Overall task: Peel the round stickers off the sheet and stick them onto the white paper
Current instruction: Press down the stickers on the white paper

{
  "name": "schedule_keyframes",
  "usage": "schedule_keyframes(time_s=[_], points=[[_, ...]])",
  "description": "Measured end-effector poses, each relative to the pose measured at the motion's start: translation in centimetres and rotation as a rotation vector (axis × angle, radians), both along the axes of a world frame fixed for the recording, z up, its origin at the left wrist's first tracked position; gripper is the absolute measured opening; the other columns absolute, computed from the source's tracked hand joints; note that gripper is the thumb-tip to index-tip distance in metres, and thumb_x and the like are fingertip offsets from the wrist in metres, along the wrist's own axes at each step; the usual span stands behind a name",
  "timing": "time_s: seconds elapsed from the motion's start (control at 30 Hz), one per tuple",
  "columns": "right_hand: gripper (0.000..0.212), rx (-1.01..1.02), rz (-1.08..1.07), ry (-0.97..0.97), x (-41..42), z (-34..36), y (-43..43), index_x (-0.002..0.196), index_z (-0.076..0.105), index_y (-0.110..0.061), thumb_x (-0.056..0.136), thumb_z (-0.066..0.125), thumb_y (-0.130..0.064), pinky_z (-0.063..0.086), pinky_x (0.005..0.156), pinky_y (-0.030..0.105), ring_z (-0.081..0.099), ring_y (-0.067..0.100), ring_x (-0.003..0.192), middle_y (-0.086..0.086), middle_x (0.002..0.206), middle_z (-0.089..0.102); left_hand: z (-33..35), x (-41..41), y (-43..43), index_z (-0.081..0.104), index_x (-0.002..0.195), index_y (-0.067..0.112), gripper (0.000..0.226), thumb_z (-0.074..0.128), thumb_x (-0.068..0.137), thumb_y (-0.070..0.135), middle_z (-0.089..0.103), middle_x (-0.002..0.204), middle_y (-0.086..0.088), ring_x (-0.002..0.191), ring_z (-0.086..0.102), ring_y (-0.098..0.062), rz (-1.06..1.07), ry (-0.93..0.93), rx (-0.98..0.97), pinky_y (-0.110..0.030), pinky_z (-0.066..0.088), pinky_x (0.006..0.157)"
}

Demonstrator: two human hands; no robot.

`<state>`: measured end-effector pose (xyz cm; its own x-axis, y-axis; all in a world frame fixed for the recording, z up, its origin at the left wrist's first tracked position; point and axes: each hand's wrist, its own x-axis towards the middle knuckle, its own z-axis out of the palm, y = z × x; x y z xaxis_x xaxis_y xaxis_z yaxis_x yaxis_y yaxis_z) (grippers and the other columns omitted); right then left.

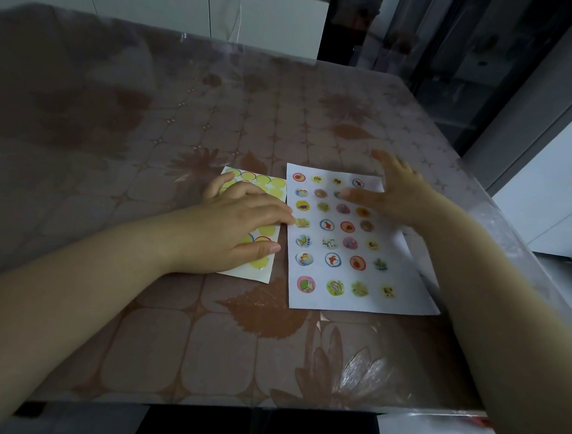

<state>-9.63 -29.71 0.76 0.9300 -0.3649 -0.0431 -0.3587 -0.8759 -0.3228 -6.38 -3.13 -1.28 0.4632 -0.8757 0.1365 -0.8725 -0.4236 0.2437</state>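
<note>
Seven rows of round stickers (pixel 335 288), four to a row, sit on the white paper (pixel 405 304), a flat rectangular sheet lying right of centre on the table (pixel 141 341), with its long side running away from the person. Each sticker is a small disc with a tiny cartoon picture, rimmed in red, blue, pink, green or yellow; the pictures are too small to make out. Just left of the paper, edge almost against edge, lies the narrower sticker sheet (pixel 247 175), glossy and covered with plain yellow circles, a few ringed in blue or red. The left hand (pixel 235 227) rests palm down on this sheet and hides its middle; its fingers lie nearly straight and close together, the longest fingertip reaching the paper's left edge. The right hand (pixel 393 195) is over the paper's upper right corner with fingers spread wide, and it covers part of the second row. It is blurred, so I cannot tell whether it touches the paper. The tabletop is a brown cloth printed with rounded squares, leaves and flowers, under a shiny clear plastic cover.
</note>
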Motion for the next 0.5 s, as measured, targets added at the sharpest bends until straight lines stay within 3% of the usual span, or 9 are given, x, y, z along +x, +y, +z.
schedule_keyframes(time_s=[0.13,0.33,0.5], points=[[0.11,-0.026,0.036,0.071,0.0,0.0,0.6,0.146,0.009,-0.03,0.06,0.069,-0.063,0.014,0.114,0.052,0.012,0.032,0.141,0.003,0.156,0.009,0.0,0.0,0.0,0.037,0.127,0.042,0.06,0.017,0.075,0.064,0.035,0.133,0.03,0.128,0.019,0.0,0.009,-0.004,0.01,-0.034,-0.01,0.11],[0.105,-0.093,0.084,0.036,-0.1,0.1,0.7,0.146,0.01,-0.03,0.064,0.067,-0.063,0.008,0.115,0.051,0.011,0.031,0.142,0.002,0.156,0.008,0.0,-0.1,0.0,0.037,0.128,0.043,0.061,0.015,0.075,0.064,0.034,0.135,0.029,0.129,0.018,-0.001,0.017,-0.006,0.021,-0.032,-0.011,0.109],[0.093,0.016,0.033,-0.028,-0.3,0.4,-1.7,0.145,0.017,-0.026,0.071,0.06,-0.062,0.019,0.113,0.052,0.021,0.033,0.139,0.007,0.154,0.02,0.0,-0.1,0.0,0.036,0.128,0.043,0.062,0.014,0.074,0.064,0.033,0.136,0.029,0.13,0.018,-0.001,0.022,-0.009,0.033,-0.032,-0.012,0.109]])
